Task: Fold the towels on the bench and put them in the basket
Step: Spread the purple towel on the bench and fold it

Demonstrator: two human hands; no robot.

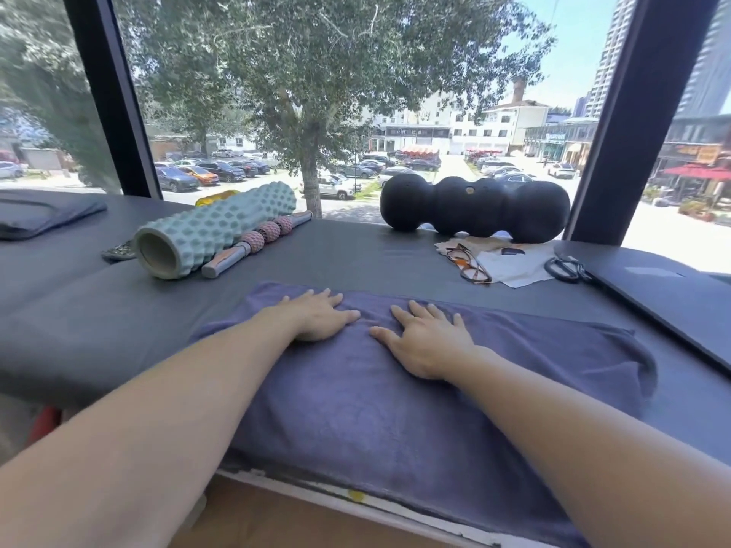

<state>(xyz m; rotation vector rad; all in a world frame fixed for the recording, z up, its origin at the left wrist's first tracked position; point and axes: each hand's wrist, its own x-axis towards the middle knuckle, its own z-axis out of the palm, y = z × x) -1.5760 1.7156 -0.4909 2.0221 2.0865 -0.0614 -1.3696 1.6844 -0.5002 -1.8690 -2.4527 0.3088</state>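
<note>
L hand (322, 316) & R hand (425, 342) flat on towel (356, 409), fingers straight, holding nothing; towel overhangs bench (99, 330) near edge.

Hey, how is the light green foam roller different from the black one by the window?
The green foam roller is a straight hollow tube covered in small bumps; the black roller is smooth and shaped like several joined balls. The green one lies angled on the left of the bench, while the black one lies across the right, against the window. Both rest on the bench beyond the towel.
</note>
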